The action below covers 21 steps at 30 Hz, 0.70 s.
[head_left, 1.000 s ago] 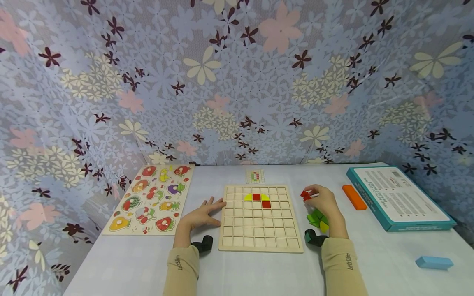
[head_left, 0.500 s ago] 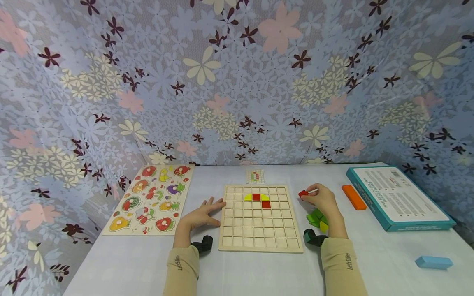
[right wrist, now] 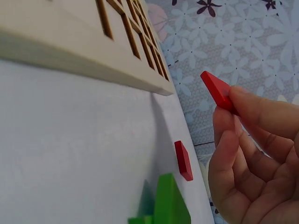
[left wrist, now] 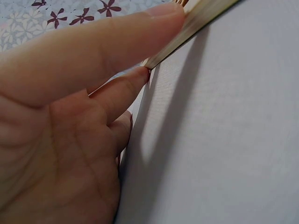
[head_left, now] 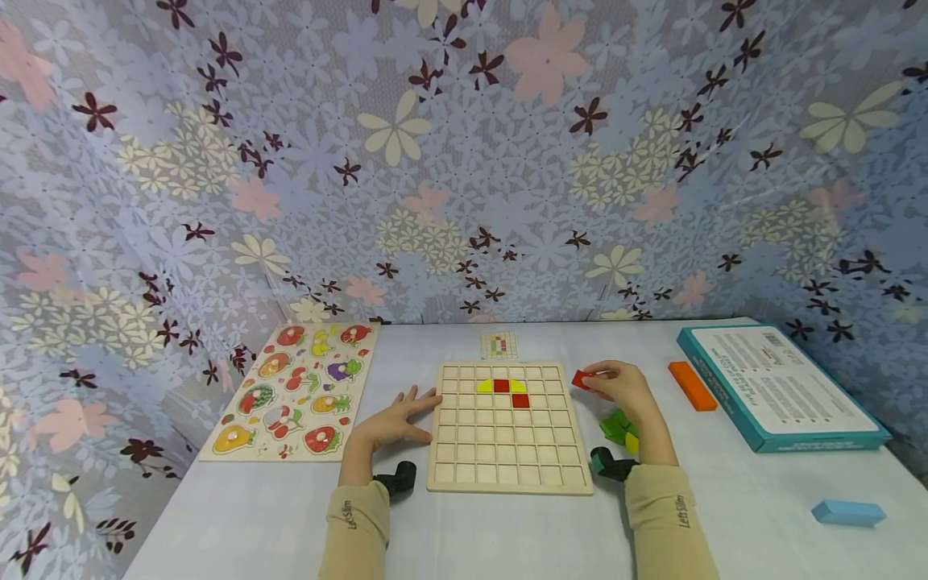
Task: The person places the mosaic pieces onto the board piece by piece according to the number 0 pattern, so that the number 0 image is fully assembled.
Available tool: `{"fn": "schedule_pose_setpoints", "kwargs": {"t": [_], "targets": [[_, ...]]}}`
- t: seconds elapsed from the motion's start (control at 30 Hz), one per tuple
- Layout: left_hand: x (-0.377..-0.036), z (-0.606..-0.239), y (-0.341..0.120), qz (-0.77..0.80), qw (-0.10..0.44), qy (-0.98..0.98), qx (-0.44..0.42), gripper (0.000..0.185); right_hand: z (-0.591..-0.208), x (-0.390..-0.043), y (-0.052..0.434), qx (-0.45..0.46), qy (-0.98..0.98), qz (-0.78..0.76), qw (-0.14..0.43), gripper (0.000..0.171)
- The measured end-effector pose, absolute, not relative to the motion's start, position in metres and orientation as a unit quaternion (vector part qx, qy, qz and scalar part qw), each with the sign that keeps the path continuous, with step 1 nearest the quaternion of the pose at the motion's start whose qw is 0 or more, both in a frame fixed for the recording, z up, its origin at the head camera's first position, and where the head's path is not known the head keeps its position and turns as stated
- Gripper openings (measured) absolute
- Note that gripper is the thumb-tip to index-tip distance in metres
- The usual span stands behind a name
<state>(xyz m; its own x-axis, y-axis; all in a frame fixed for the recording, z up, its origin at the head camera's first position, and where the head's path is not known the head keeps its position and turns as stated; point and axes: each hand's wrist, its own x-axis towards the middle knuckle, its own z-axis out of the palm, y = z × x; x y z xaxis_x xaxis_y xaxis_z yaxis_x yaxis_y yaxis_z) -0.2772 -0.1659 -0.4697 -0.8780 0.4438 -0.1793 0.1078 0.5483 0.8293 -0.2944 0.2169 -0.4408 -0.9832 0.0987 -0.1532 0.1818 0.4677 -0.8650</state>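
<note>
A wooden grid board (head_left: 507, 488) lies flat, with two red square tiles (head_left: 520, 400) and two yellow curved pieces (head_left: 485, 387) in its upper cells. My right hand (head_left: 625, 389) pinches a red square tile (right wrist: 216, 89) between thumb and fingertips, raised just right of the board's far right edge. Another red tile (right wrist: 184, 161) lies on the table below that hand. Green pieces (head_left: 615, 424) and a yellow piece (head_left: 632, 444) sit near the right wrist. My left hand (head_left: 389, 424) rests with spread fingers along the board's left edge, its fingertips and thumb at the rim.
A small printed pattern card (head_left: 499, 345) lies behind the board. At left is a fruit puzzle board (head_left: 217, 453). On the right are an orange block (head_left: 692, 387), a teal-edged box (head_left: 786, 391) and a light blue block (head_left: 848, 513). A patterned curtain (head_left: 464, 201) hangs behind the table.
My right hand has moved a little left toward the board, carrying the red tile from above the table by the green pieces. The left hand stays in place.
</note>
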Motion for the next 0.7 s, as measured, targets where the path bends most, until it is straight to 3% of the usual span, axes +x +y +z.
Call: {"fn": "schedule_pose_setpoints", "kwargs": {"t": [0.7], "targets": [[-0.278, -0.470, -0.165, 0.449, 0.189, 0.858, 0.162, 0.075, -0.436, -0.296, 0.193, -0.002, 0.849, -0.528, 0.032, 0.032]]}}
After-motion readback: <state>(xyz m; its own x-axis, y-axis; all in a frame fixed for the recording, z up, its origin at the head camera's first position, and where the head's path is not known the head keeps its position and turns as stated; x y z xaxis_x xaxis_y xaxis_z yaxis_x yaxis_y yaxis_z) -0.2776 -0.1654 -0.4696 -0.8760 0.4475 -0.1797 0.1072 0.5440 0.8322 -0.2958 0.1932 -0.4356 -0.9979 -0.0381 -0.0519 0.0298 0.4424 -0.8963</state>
